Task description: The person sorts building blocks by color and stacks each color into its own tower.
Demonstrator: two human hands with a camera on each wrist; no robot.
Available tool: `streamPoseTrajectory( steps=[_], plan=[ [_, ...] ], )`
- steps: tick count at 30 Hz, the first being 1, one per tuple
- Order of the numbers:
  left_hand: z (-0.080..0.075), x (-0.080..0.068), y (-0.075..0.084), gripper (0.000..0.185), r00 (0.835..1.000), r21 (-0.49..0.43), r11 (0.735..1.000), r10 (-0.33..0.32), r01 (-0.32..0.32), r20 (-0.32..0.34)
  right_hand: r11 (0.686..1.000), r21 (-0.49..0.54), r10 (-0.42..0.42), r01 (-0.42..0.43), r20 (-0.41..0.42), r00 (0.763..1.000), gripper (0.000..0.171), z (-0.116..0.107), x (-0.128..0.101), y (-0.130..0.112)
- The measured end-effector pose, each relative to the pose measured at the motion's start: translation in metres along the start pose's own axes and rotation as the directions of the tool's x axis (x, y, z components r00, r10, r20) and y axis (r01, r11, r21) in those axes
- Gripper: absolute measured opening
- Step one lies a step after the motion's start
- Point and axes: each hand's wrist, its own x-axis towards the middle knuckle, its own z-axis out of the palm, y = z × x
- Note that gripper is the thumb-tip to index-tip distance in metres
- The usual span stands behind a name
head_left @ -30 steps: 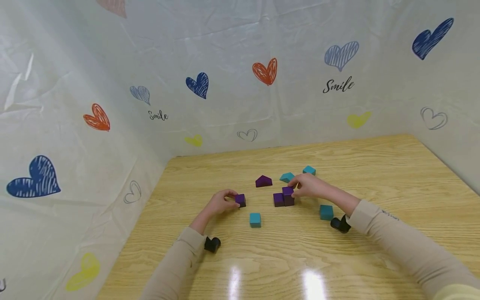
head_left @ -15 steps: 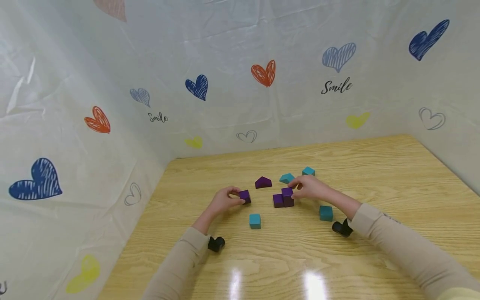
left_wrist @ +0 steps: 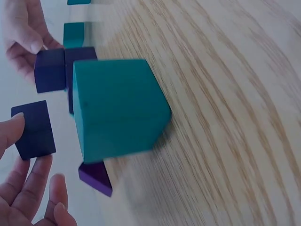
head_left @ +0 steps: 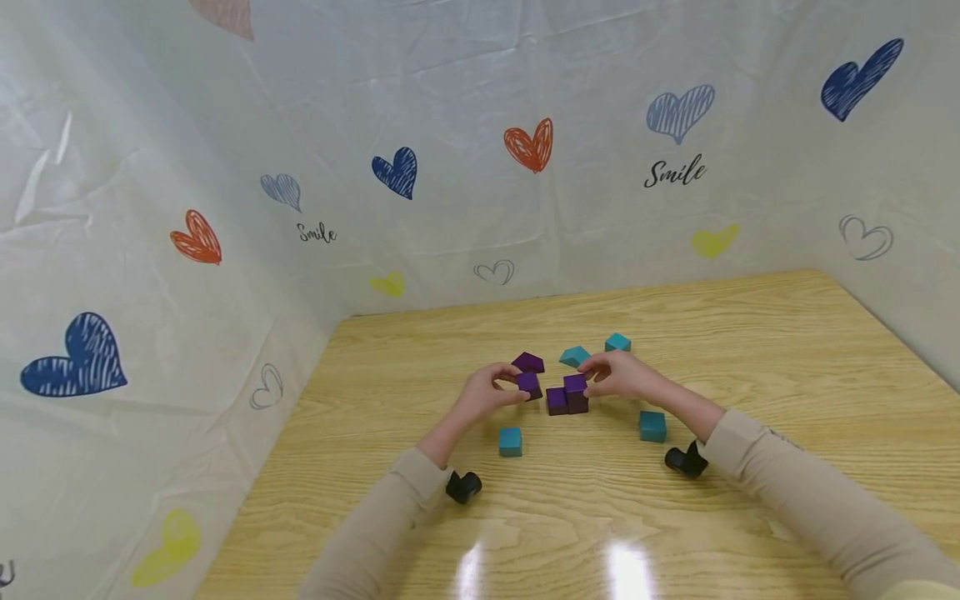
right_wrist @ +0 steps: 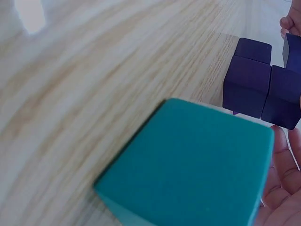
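Our left hand [head_left: 491, 392] pinches a purple cube [head_left: 528, 384] in its fingers, now carried in from the left to just beside the purple stack [head_left: 567, 394]. Our right hand [head_left: 618, 374] steadies that stack with curled fingers on the desk [head_left: 750, 350]; teal cubes [head_left: 510, 441] lie around, suggesting the build is about to grow.

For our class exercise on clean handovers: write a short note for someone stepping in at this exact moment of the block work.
Left hand: pinches a purple cube, close to the purple stack.
Right hand: fingers on the purple stack, steadying its taller side; a lower purple block sits against it.
Elsewhere on the table: a purple roof block behind, four teal blocks scattered, the nearest teal cube in front.
Done: purple blocks grouped.
Left: held cube not yet joined; roof block and teal blocks untouched.
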Motion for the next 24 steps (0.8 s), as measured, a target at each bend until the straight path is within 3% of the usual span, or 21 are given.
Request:
streamPoseTrajectory(
  steps=[12, 24],
  plan=[
    [0.021, 0.007, 0.016, 0.036, 0.999, 0.011, 0.999, -0.033, 0.033, 0.014, 0.996, 0.092, 0.004, -0.004, -0.002, 1.000, 0.039, 0.001, -0.002, 0.007],
    [0.031, 0.008, 0.027, 0.035, 0.995, 0.018, 0.995, -0.094, 0.094, 0.015, 0.992, 0.123, 0.028, -0.028, 0.000, 1.000, 0.039, 0.003, 0.000, 0.010]
  ],
)
